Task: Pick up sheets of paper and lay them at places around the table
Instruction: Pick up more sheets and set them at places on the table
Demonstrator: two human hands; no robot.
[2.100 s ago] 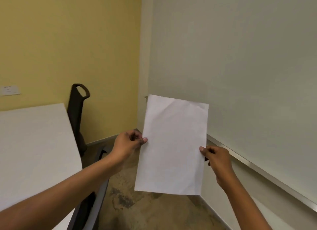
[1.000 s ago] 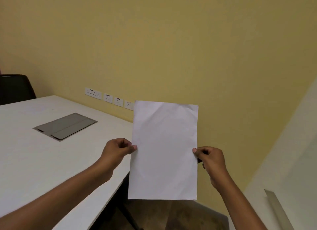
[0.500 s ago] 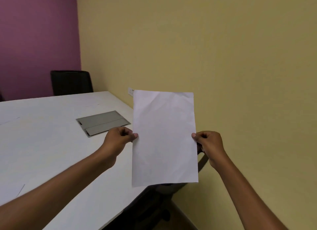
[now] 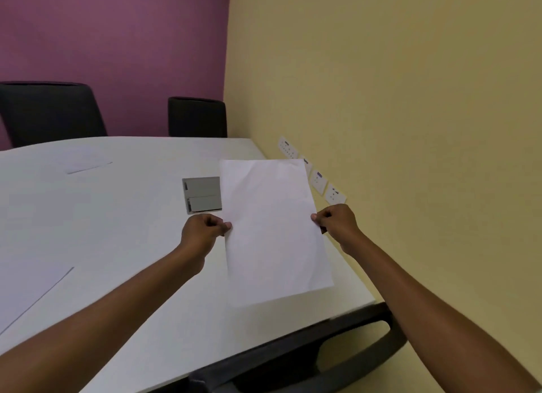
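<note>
I had swung from the wall to the counter (image 4: 117, 231); left grip (image 4: 202, 231) and right grip (image 4: 337, 222) pinched the sheet (image 4: 272, 228) over its corner, ready to lay.

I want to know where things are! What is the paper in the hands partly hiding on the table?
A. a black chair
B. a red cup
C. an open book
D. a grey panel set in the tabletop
D: the held sheet, gripped by the left hand and the right hand, covers the right edge of the grey panel set into the white table.
</note>
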